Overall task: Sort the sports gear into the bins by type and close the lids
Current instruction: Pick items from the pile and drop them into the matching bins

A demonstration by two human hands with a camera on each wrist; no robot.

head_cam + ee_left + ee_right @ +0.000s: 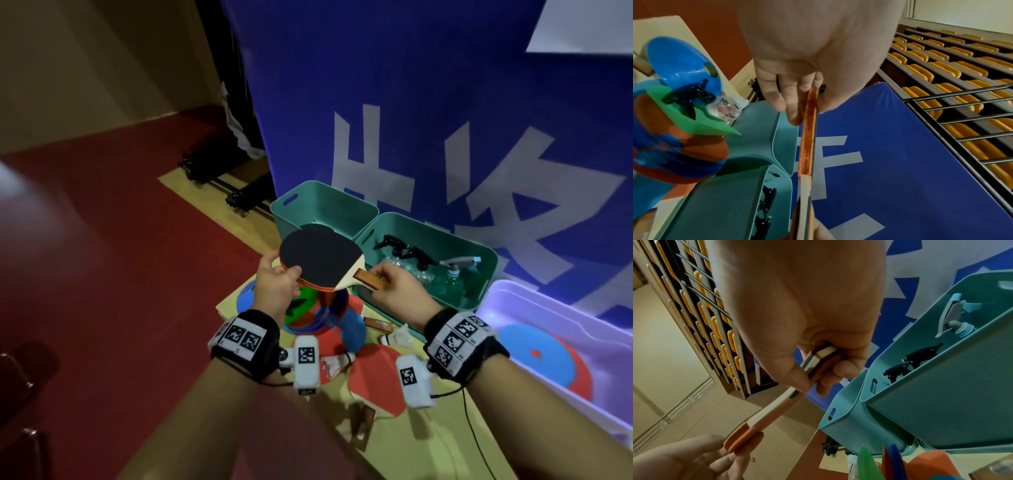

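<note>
A table tennis paddle [318, 255] with a black face and orange edge hangs above the table, in front of the teal bins; a second blade edge shows just behind it. My left hand [277, 274] pinches the blade's near rim, thumb on top. My right hand [387, 277] grips the wooden handle [368, 279]. The left wrist view looks edge-on along the paddle [807, 138], pinched in my left hand [809, 110]. In the right wrist view my right hand [818, 369] is curled round the handle [822, 356]. More red paddles [376, 377] and shuttlecocks [334, 365] lie on the table.
The left teal bin [322, 205] looks empty; the right teal bin [479, 274] holds spray bottles [455, 270]. A clear bin [513, 308] at the right holds blue and red discs. A stack of coloured cones [315, 315] with a spray bottle [715, 104] on top stands under the paddle.
</note>
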